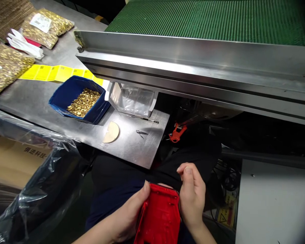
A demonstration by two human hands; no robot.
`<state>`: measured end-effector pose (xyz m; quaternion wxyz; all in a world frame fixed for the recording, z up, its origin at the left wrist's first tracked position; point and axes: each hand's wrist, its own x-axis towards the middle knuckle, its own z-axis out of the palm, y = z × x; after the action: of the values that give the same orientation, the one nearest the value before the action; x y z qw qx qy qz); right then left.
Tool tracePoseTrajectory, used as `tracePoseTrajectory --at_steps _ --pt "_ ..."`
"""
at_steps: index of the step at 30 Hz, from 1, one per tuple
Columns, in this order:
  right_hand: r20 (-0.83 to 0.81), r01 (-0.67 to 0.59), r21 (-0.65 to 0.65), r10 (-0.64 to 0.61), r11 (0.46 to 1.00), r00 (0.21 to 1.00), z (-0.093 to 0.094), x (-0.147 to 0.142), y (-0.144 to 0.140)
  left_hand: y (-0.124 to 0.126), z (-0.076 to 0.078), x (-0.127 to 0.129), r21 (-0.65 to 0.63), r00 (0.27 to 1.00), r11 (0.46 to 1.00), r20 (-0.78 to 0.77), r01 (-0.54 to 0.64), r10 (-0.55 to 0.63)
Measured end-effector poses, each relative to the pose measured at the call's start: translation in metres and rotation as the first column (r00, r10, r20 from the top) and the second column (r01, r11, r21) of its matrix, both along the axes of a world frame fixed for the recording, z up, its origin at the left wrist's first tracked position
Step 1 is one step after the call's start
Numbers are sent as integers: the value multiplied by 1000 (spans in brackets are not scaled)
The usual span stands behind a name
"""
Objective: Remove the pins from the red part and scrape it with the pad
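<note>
My left hand (127,213) grips a red plastic shell (161,210) at the bottom of the view, thumb on its upper left corner. The shell's hollow inside faces up, with small posts and ribs along its walls. Beside the shell's right edge is my right hand (194,196), fingers curled in and thumb pressed against them. Whatever it pinches, if anything, is hidden. On the metal table beyond the hands stands a blue bin (58,96) with small brass-coloured parts (82,103) inside. Near it lie a beige notched disc (112,132) and a small dark metal piece (141,132).
A grey-edged bin (152,105) holds clear plastic. Bags of brass-coloured parts (48,27), white gloves (25,45) and yellow labels (58,73) lie at the far left. A metal-framed green conveyor (218,20) runs across the back. An orange tool (177,132) hangs below it.
</note>
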<state>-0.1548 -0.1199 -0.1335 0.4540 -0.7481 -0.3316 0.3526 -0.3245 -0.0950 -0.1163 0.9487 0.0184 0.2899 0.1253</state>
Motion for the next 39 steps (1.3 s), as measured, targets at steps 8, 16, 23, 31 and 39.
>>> tracePoseTrajectory --at_steps 8,16,23,31,39 --pt "6 -158 -81 159 984 987 -58 31 57 -8 -17 -47 196 994 976 -38 -89 98" --pt "544 -587 -268 623 764 562 -70 -34 130 -17 -14 -66 304 994 947 -3 -107 113" --pt "445 -591 -296 656 751 610 -78 -41 141 -22 -15 -68 251 989 958 4 -141 145" --pt "-56 -625 -32 623 780 780 22 -15 54 -18 -12 -60 232 980 965 -123 -121 153" --pt "220 -703 -28 690 711 690 23 -32 2 -3 -7 -45 316 987 946 -112 -72 112"
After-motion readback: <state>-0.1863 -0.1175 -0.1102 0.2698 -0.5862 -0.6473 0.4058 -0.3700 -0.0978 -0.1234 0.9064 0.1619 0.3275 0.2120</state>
